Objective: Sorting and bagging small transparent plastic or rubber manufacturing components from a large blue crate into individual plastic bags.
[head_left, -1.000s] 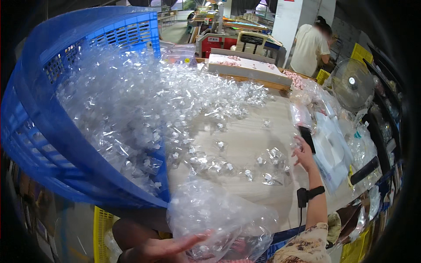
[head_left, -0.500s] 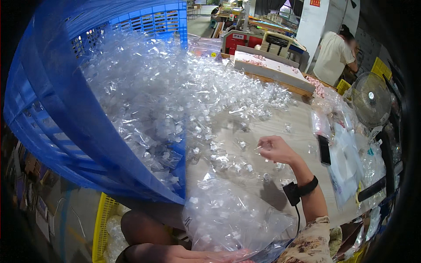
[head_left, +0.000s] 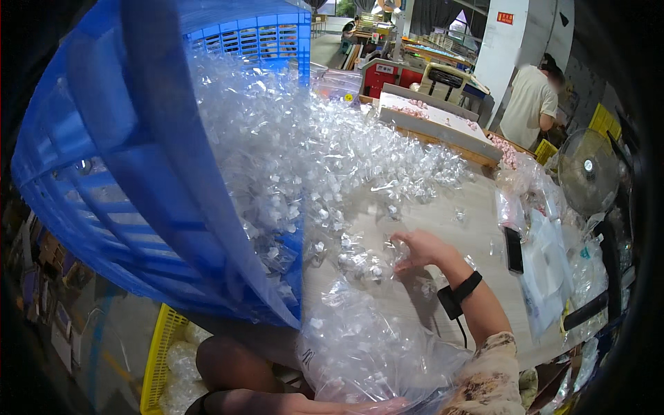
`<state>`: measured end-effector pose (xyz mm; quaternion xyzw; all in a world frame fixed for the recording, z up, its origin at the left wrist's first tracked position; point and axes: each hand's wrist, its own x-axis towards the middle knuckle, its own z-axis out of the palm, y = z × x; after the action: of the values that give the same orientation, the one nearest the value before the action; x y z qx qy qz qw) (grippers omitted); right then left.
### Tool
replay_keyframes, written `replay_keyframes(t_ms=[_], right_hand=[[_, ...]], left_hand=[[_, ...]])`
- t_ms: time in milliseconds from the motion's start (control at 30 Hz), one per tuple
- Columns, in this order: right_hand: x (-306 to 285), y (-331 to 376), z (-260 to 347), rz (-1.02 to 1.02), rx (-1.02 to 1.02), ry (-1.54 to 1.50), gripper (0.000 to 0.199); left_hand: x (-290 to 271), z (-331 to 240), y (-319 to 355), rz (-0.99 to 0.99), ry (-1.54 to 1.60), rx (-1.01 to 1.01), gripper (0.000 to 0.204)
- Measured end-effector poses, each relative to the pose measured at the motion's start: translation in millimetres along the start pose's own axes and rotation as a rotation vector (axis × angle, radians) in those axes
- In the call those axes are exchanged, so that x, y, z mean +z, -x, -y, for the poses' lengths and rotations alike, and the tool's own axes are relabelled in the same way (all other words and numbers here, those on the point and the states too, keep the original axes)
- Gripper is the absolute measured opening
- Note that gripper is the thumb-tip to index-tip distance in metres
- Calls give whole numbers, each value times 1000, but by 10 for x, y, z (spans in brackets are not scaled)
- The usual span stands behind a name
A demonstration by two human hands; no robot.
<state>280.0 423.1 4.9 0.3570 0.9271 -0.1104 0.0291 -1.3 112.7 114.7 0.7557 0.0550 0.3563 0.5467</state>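
My right hand is over the table with thumb and fingers apart, curved beside a small cluster of clear-wrapped packets with white pieces inside. A black band with a small box is on that wrist. At the lower edge, my left hand lies along the near side of a large clear plastic bag and seems to hold it; its fingers are partly cut off by the picture edge. Many such packets fill the bag. A heap of the same packets spills from a tipped blue crate onto the table.
A phone, plastic bags and a fan are on the right. A white tray with pink pieces stands at the back. A yellow basket is below left. Another person works farther off.
My right hand has moved left and nearer to the packet cluster, its fingers spreading. My left hand stays at the bag. The view has shifted slightly.
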Motion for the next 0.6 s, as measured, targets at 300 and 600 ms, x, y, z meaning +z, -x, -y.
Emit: replay_keyframes(t_ms=[300,600], right_hand=[[22,406,-85,-384,90,-522,45],[-1154,1379,1322,-895,-154,-844,22]], left_hand=[[48,50,2,-82,-75,111,75],[174,146,-81,-209,471,307,81]])
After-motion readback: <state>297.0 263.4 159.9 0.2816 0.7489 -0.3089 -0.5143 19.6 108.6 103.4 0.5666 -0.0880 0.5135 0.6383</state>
